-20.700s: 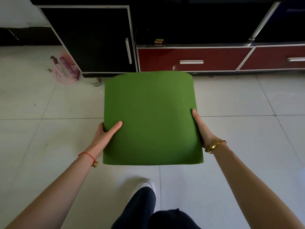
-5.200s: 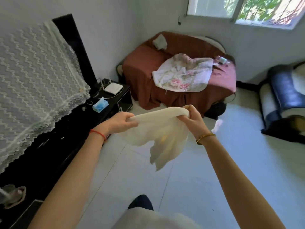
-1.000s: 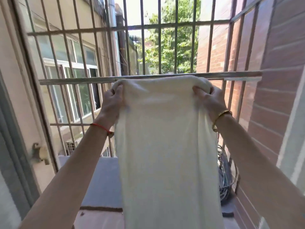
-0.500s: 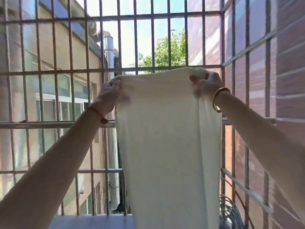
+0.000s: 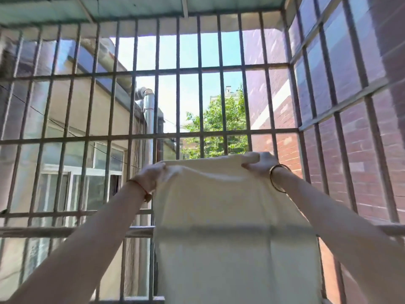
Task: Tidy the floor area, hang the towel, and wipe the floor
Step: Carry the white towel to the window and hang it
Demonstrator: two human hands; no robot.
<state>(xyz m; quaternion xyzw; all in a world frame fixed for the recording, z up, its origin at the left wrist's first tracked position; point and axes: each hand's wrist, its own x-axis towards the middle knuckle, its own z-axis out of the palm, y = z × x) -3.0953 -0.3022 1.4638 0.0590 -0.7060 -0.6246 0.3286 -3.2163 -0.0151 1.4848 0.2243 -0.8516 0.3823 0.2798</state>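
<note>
Both hands up, apart, each gripping 1 top corner of 1 cream towel (image 5: 228,207): left hand (image 5: 152,174) w/ fingers curled over left corner, right hand (image 5: 260,163) pinching right corner. Towel held spread in front of metal window grille (image 5: 178,135), hanging down past a horizontal rail (image 5: 65,231); can't tell if it touches the rail. 1 red string (image 5: 140,186) on left wrist, 1 bangle (image 5: 276,178) on right. Outside: 1 tree (image 5: 219,126), brick wall (image 5: 359,172) at right.

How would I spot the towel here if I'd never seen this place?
Look at the barred window cage filling the view. In front of its lower middle hangs the towel, a plain cream cloth held up by its top corners in two raised hands. It is the only soft, pale sheet among metal bars.
</note>
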